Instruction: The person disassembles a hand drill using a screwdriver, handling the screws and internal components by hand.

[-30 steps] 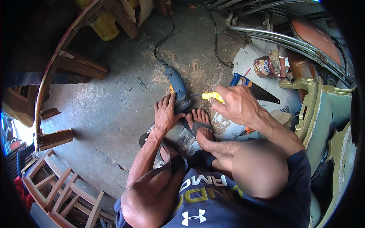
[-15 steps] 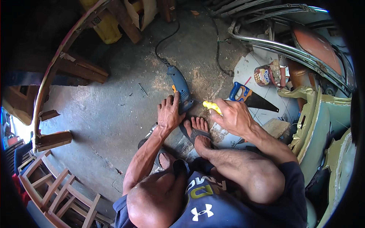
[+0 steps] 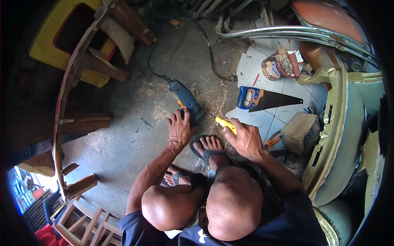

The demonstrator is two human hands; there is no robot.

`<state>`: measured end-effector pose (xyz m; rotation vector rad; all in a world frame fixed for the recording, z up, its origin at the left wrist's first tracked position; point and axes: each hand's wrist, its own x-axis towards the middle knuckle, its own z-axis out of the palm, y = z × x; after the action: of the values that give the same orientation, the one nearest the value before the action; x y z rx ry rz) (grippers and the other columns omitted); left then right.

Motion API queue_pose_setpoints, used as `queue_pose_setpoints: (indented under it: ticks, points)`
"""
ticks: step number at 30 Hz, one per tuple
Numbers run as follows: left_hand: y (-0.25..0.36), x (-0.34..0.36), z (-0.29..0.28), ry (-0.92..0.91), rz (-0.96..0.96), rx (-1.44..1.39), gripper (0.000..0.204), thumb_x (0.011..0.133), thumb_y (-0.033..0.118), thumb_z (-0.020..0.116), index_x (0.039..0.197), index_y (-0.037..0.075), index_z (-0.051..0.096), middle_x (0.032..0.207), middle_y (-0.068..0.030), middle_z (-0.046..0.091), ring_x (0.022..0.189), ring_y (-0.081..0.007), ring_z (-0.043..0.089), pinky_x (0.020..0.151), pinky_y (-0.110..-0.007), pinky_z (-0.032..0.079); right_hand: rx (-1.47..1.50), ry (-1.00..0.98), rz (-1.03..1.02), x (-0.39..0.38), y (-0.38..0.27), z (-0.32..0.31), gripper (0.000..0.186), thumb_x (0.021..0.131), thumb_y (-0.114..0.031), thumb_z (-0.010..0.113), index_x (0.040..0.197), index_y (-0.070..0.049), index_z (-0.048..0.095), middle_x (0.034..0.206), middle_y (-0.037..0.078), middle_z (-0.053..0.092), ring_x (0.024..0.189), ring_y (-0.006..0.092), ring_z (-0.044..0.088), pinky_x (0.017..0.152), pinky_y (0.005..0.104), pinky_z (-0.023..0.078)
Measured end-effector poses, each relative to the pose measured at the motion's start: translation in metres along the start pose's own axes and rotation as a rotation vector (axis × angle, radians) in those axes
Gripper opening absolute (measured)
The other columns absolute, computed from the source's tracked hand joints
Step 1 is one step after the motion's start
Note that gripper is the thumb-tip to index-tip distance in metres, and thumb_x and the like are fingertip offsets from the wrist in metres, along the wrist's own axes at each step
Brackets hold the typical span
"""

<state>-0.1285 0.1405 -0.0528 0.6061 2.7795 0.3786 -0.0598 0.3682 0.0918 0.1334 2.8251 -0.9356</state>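
Note:
A blue corded power tool (image 3: pixel 185 98) with an orange trigger lies on the concrete floor ahead of my feet. My left hand (image 3: pixel 179 127) grips its near end, fingers over the body and thumb on the near side; part of that end is hidden. My right hand (image 3: pixel 246 138) is closed round the yellow handle of a screwdriver (image 3: pixel 225 124). Its thin shaft points left toward the tool's near end; whether the tip touches cannot be made out. Right of the tool, a handsaw (image 3: pixel 271 99) with a blue and orange handle lies on white tiles.
Beyond the saw stands a round tub (image 3: pixel 272 68) of scraps. Orange-handled pliers (image 3: pixel 273 140) lie beside a rough block (image 3: pixel 301 132). A gold-trimmed furniture frame (image 3: pixel 328 139) borders the right, and a wooden frame (image 3: pixel 61 106) the left. Nails (image 3: pixel 146 123) and sawdust lie about; the black cord (image 3: pixel 150 61) runs away.
The view has shifted, and my right knee has swung inward. Both hands keep their holds, with the screwdriver still pointed at the power tool's near end.

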Motion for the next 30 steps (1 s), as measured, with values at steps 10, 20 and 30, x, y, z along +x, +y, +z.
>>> queue_pose_setpoints:
  ticks: [10,20,30]
  points:
    - [-0.007,0.017,-0.018,-0.227,-0.033,-0.064,0.103,0.073,0.039,0.088,0.149,-0.002,0.033,0.131,-0.0232,0.047,0.122,-0.0419,0.049,0.1,-0.054,0.043,0.156,0.027,0.0,-0.004,0.014,0.005,0.033,0.096,-0.025,0.067,0.115,0.002,0.062,0.08,0.023,0.071,0.069,0.0395,0.071,0.06,0.0464,0.058]
    - [-0.006,0.019,-0.016,-0.159,-0.232,-0.257,0.106,0.059,0.036,0.096,0.14,0.0,0.038,0.128,-0.0202,0.05,0.123,-0.0381,0.051,0.104,-0.052,0.038,-0.035,-0.12,0.119,-0.014,0.005,0.006,0.039,0.093,-0.032,0.067,0.118,-0.002,0.066,0.069,0.019,0.07,0.059,0.0362,0.071,0.056,0.0482,0.057]
    - [0.037,-0.008,0.015,0.032,-0.269,-0.165,0.088,0.067,0.031,0.091,0.133,-0.002,0.043,0.123,-0.0228,0.049,0.116,-0.0412,0.052,0.095,-0.052,0.047,0.32,-0.331,0.511,-0.017,0.034,0.002,0.04,0.098,-0.035,0.06,0.126,-0.007,0.063,0.066,0.011,0.067,0.047,0.0262,0.062,0.046,0.0395,0.051]
